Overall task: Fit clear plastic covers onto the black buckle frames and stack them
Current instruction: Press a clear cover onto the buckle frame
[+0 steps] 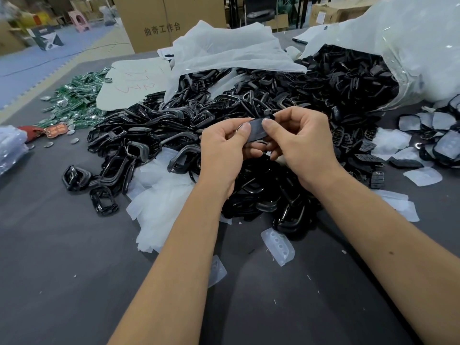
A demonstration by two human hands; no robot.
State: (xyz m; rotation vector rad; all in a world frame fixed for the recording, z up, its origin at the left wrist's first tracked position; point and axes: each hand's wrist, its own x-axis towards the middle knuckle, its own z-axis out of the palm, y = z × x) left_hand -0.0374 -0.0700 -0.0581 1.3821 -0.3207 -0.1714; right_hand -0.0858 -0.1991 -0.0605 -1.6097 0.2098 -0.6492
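The grey table (62,257) sat in a warehouse, cartons behind, a spilled heap of black frames (154,135) across it. Above that heap, the left hand (221,150) and right hand (301,145) pinched one frame (256,129) between curled fingers and thumbs, thumbs pressing on top. Whether a clear cover was already on, I couldn't tell. Best, I reckoned: square the edges, then press evenly. Finished pieces (438,135) lay right.

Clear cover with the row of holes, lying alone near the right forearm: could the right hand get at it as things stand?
Probably yes, once freed: the clear cover lies uncovered, but the right hand now pinches a black frame.
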